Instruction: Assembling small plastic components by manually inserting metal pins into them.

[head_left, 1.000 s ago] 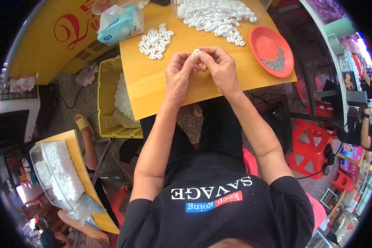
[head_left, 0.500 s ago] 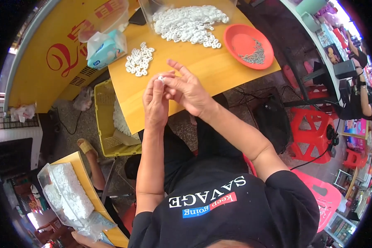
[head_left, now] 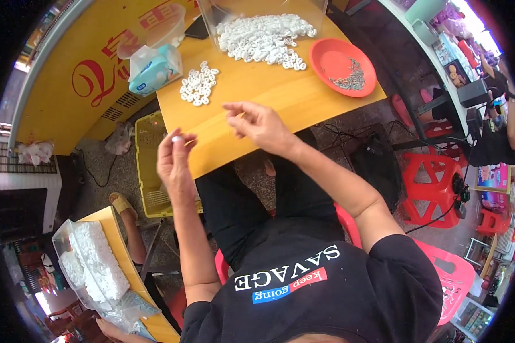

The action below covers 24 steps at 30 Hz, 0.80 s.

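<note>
Over the near left corner of the yellow table, my left hand pinches a small white plastic piece between thumb and fingertips; the fingers cover most of it. My right hand hovers above the table's front part, apart from the left, its fingers curled and thumb drawn in; whether something tiny is in them cannot be made out. Beyond the hands lies a loose group of small white oval pieces with holes. A red round dish at the far right holds thin metal pins.
A clear bin with a heap of white pieces stands at the far edge of the table. Tissues in a blue pack are at the left. Below is a yellow crate; red stools stand right.
My hands were together around the white piece. They have come apart: the left has moved left and nearer with the piece, while the right has shifted slightly nearer and curled its fingers.
</note>
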Each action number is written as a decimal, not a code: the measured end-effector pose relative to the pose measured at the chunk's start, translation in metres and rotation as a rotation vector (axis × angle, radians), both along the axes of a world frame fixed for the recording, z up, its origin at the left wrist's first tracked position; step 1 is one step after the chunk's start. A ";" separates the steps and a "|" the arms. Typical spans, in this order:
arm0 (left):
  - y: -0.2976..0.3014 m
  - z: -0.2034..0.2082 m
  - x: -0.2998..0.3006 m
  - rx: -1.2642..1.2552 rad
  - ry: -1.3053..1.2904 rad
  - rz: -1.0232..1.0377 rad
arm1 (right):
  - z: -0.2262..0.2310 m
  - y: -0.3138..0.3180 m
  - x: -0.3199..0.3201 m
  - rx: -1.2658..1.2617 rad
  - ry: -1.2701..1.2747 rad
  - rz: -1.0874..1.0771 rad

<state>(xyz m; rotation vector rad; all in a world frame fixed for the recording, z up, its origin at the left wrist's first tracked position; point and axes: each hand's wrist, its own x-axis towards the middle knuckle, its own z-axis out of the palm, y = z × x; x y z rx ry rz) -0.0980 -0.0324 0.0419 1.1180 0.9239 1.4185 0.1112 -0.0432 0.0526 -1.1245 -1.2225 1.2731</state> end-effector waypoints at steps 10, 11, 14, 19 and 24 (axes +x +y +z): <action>0.002 -0.026 -0.054 0.045 0.534 0.363 | -0.023 0.033 0.085 0.337 -0.676 -0.359; 0.003 -0.022 -0.044 0.114 0.516 0.321 | -0.024 0.036 0.087 0.338 -0.673 -0.359; 0.009 -0.015 -0.007 0.136 0.481 0.203 | -0.029 0.046 0.093 0.363 -0.784 -0.377; 0.026 -0.015 0.066 0.037 0.266 -0.128 | -0.026 0.074 0.111 0.476 -1.086 -0.489; 0.039 -0.028 0.119 0.006 0.178 -0.216 | -0.025 0.096 0.124 0.451 -1.229 -0.458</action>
